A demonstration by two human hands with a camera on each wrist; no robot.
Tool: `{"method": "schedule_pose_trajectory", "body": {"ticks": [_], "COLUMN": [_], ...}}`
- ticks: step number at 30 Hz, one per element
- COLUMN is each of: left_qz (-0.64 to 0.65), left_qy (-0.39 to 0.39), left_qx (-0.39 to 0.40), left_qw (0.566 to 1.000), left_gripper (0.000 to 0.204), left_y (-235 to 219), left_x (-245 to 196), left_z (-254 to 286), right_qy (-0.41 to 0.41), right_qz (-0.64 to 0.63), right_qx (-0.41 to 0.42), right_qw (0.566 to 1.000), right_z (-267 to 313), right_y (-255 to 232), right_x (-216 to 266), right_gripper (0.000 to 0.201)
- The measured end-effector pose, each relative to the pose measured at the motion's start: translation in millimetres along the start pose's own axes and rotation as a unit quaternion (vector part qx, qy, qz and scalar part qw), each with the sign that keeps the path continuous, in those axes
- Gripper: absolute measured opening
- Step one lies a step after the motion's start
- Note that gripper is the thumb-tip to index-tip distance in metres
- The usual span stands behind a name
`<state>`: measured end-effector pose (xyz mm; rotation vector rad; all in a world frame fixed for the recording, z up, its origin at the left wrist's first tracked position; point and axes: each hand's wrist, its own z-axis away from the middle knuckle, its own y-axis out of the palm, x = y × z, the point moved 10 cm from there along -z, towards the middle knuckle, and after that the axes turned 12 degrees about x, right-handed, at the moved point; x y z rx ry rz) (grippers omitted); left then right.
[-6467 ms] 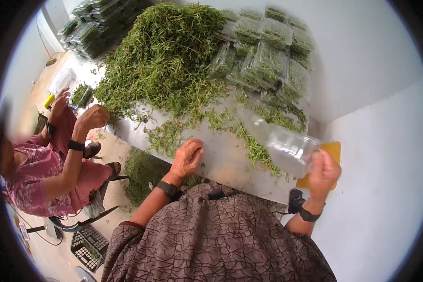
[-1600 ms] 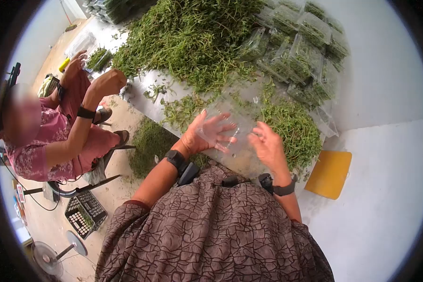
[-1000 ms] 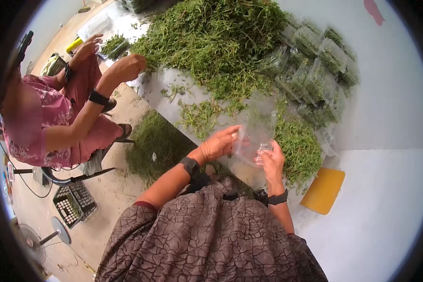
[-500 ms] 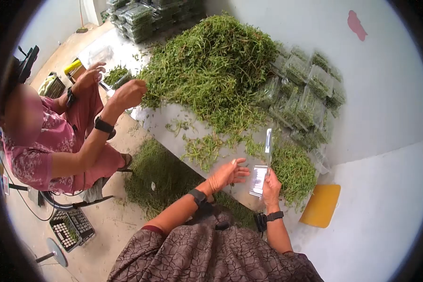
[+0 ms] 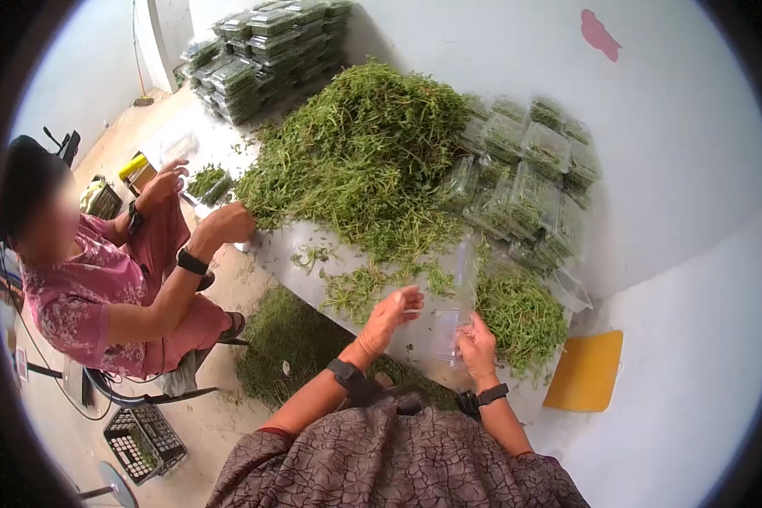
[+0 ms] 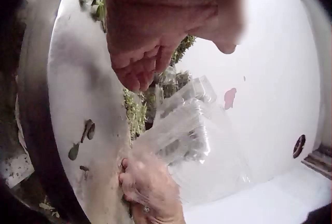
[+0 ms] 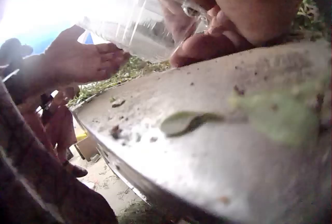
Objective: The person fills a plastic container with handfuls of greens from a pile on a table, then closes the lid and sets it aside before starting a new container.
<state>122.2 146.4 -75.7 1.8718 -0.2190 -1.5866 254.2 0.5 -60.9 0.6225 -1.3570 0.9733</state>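
Observation:
My right hand [image 5: 478, 345] pinches a clear plastic clamshell box [image 5: 445, 334] by its right side, just above the metal table's front edge. The box's lid stands raised away from me. In the right wrist view, thumb and fingers close on the edge of the clear box [image 7: 124, 24]. To the left, my left hand [image 5: 389, 320] is held out with fingers extended, palm toward the box, holding nothing. Loose green sprigs [image 5: 356, 290] lie beyond it, and a small heap of greens [image 5: 521, 317] lies just right of my right hand.
A large mound of greens [image 5: 356, 152] covers the table's middle. Filled clear boxes [image 5: 525, 169] are piled at the right, more stacked boxes [image 5: 267, 51] at the back left. Another person [image 5: 118, 296] sits at the left. A yellow board [image 5: 584, 371] is beside the table's right corner.
Earlier my right hand brought the clear box in from the right, and both hands were on it. My left hand has since come off it, while the right keeps its hold. The head view has shifted.

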Motion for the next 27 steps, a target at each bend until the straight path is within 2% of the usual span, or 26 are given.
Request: {"method": "schedule_pose_trajectory", "body": {"ticks": [2,4,5,6,8,10,11,12,13,15,17,19,20,22,23,25,26,27], "left_qz": [-0.059,-0.088,-0.113,-0.135,-0.153,-0.074,-0.046,-0.046,-0.047,-0.072,-0.095,-0.117,-0.118,-0.098,-0.078,-0.079,-0.073,-0.067], "left_qy": [-0.020,-0.032,-0.041,-0.017,-0.046,-0.052,-0.058,-0.067,-0.073,-0.089,-0.098,-0.076,-0.066,-0.045,-0.022,-0.011,-0.018,-0.024], "left_qx": [-0.013,-0.029,-0.046,-0.039,-0.051,-0.088,-0.066,-0.071,-0.079,-0.068,-0.062,-0.125,-0.141,-0.146,-0.150,-0.153,-0.163,-0.173], "left_qw": [0.998,0.995,0.992,0.990,0.986,0.992,0.995,0.994,0.993,0.991,0.989,0.982,0.981,0.983,0.985,0.985,0.984,0.982], "left_gripper": [0.070,0.066,0.063,0.058,0.055,0.044,0.038,0.037,0.035,0.033,0.031,0.029,0.028,0.028,0.029,0.030,0.031,0.033], "left_y": [-7.2,-16.1,-22.8,-26.0,-30.1,-27.9,-28.3,-25.2,-22.4,-27.1,-27.5,-33.2,-34.4,-35.7,-37.1,-40.8,-42.4,-42.4], "left_x": [-5.1,0.8,4.8,1.0,-2.2,-7.1,-4.8,-7.2,-10.0,-7.1,-1.9,-10.8,-12.2,-13.2,-14.6,-11.8,-8.9,-9.7], "left_z": [0.2,3.1,5.0,5.2,9.8,10.5,8.1,8.8,9.9,9.9,10.0,17.1,18.5,19.7,21.6,21.4,23.3,23.9], "right_qy": [-0.015,-0.045,-0.087,-0.122,-0.137,-0.162,-0.183,-0.207,-0.197,-0.223,-0.209,-0.139,-0.136,-0.080,-0.076,-0.098,-0.053,-0.053], "right_qz": [0.000,0.126,0.263,0.394,0.460,0.419,0.398,0.378,0.378,0.419,0.424,0.418,0.418,0.453,0.454,0.522,0.522,0.522], "right_qx": [0.001,-0.014,-0.011,-0.007,-0.027,-0.018,-0.018,-0.018,-0.027,-0.004,-0.001,-0.027,-0.027,-0.127,-0.125,-0.231,-0.255,-0.254], "right_qw": [1.000,0.991,0.961,0.911,0.877,0.893,0.899,0.902,0.904,0.880,0.881,0.898,0.898,0.879,0.879,0.815,0.812,0.812], "right_z": [-2.4,-4.9,-4.9,-5.9,-11.1,-11.8,-12.8,-12.3,-12.5,-10.2,-5.1,-2.0,-0.5,7.1,9.8,27.6,31.2,30.9], "right_y": [-1.4,-3.4,-4.0,-0.6,-0.2,3.1,6.8,10.8,11.7,26.7,22.6,7.0,1.8,-36.0,-46.1,-73.6,-87.8,-88.4], "right_x": [0.3,6.2,21.7,44.3,64.7,84.3,87.9,91.3,87.8,88.3,90.0,93.8,92.2,89.3,87.4,104.1,103.2,102.5], "right_gripper": [0.054,0.056,0.059,0.061,0.056,0.056,0.056,0.056,0.056,0.057,0.055,0.054,0.054,0.053,0.053,0.053,0.046,0.046]}}
